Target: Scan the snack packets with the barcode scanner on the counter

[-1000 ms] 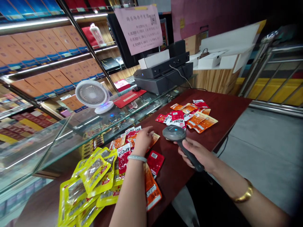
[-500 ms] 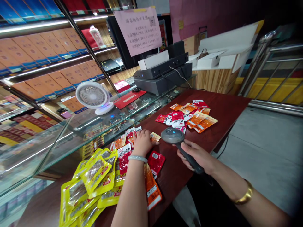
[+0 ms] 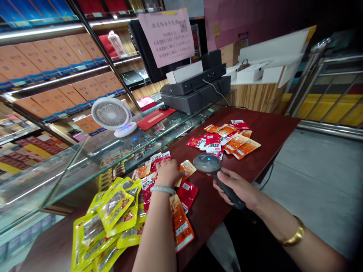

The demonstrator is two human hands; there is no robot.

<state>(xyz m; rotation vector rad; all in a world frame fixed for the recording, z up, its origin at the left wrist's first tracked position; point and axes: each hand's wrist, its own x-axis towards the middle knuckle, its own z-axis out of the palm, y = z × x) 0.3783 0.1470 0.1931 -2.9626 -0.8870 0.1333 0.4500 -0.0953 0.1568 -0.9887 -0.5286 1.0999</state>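
My right hand [image 3: 234,187] grips the handle of a dark grey barcode scanner [image 3: 215,170], its head pointing left with a small blue light on top. My left hand [image 3: 169,172] reaches over the packets at the middle of the table, thumb and fingers closed on an orange snack packet [image 3: 187,168]; its fingertips are partly hidden. Under and around that wrist lie red snack packets [image 3: 188,194] and a larger orange packet [image 3: 181,226]. Left of the forearm is a heap of yellow snack packets [image 3: 113,215].
Another pile of red and orange packets [image 3: 227,139] lies farther back on the dark red table [image 3: 272,124]. Along the left runs a glass display counter [image 3: 76,166] with a white fan [image 3: 112,115]. Black till equipment [image 3: 195,90] stands behind; a metal railing [image 3: 320,83] is at right.
My left hand has shifted slightly left, and more of the orange packet beside its thumb now shows. The scanner and my right hand have barely moved.
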